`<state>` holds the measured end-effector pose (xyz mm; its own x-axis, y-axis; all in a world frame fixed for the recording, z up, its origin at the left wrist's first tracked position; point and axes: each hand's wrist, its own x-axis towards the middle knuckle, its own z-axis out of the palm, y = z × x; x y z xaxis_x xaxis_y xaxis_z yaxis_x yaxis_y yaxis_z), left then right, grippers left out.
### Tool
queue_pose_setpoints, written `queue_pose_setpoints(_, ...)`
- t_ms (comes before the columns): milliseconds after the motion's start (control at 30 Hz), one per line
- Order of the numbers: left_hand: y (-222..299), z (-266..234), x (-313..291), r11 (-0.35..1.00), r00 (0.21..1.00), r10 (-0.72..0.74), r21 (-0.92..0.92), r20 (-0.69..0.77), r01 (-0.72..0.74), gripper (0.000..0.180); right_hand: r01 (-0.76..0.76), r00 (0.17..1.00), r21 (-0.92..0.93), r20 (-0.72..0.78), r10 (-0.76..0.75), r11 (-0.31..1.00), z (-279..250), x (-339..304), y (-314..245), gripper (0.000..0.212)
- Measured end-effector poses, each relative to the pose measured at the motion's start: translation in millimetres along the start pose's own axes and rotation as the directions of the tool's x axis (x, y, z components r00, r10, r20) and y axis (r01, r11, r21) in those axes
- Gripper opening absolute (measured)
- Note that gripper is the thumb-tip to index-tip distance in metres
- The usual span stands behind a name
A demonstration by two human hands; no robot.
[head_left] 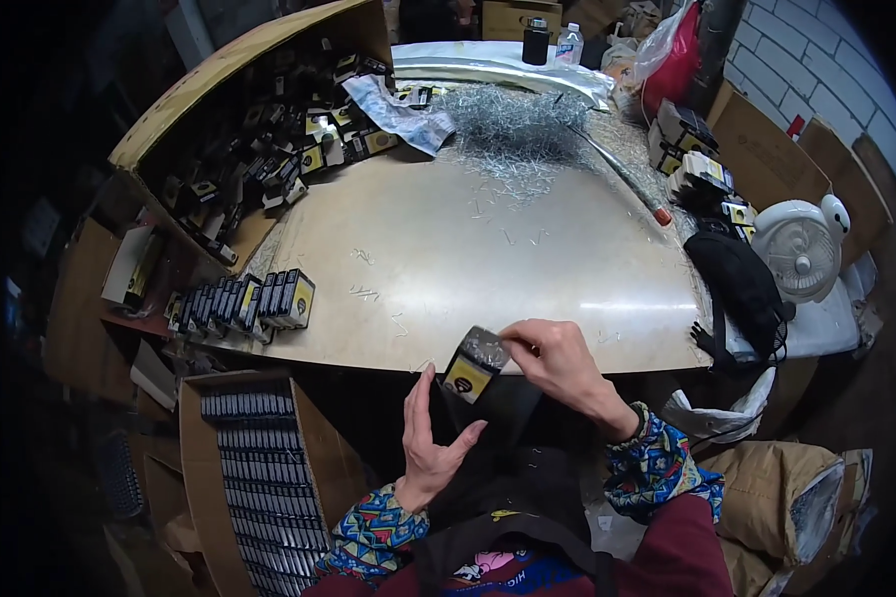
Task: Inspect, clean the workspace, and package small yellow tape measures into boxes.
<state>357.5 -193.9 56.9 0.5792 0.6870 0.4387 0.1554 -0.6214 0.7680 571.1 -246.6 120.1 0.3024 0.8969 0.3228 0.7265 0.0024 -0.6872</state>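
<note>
A box (471, 376) is held at the counter (508, 269) — metal pins (513, 124) heaped behind, a carton (259, 46) set left, a fan (802, 261) right.

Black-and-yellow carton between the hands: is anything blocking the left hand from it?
Nothing visible stands between the left hand and the black-and-yellow carton; the right hand is at the carton's upper right, out of that path.

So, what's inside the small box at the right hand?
What look like thin silvery metal pieces show at the open top of the small box; anything deeper is covered by them and its sides.
</note>
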Motion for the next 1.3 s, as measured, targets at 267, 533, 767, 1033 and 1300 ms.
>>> queue_pose_setpoints(267, 4.7, 7.9, 15.6, 0.994, 0.995, -0.103, 0.024, 0.016, 0.103, 0.088, -0.163, 0.975, 0.379, 0.204, 0.09, 0.911, -1.4, 2.7, -14.1, 0.014)
queue_pose_setpoints(533, 12.2, 10.7, 22.3, 0.995, 0.998, -0.05, 0.091, 0.049, 0.046, 0.09, -0.088, 0.994, 0.216, 0.082, 0.071, 0.972, -0.5, 4.3, -1.7, 0.015)
queue_pose_setpoints(767, 14.6, 8.8, 26.1, 0.983, 0.981, -0.18, 0.056, 0.07, 0.177, 0.072, -0.159, 0.985, 0.357, 0.124, 0.122, 0.921, 16.7, -1.5, -7.1, 0.02)
queue_pose_setpoints(1033, 6.5, 11.5, 26.0, 0.978, 0.979, -0.203, 0.041, 0.021, 0.202, 0.075, 0.356, 0.934, 0.021, 0.029, -0.357, 0.934, 24.0, -8.2, -10.6, 0.023)
queue_pose_setpoints(1300, 14.5, 10.2, 31.2, 0.986, 0.985, -0.167, -0.023, -0.031, 0.167, 0.074, 0.124, 0.99, 0.205, -0.086, -0.108, 0.971, 38.7, -30.6, -15.5, 0.023)
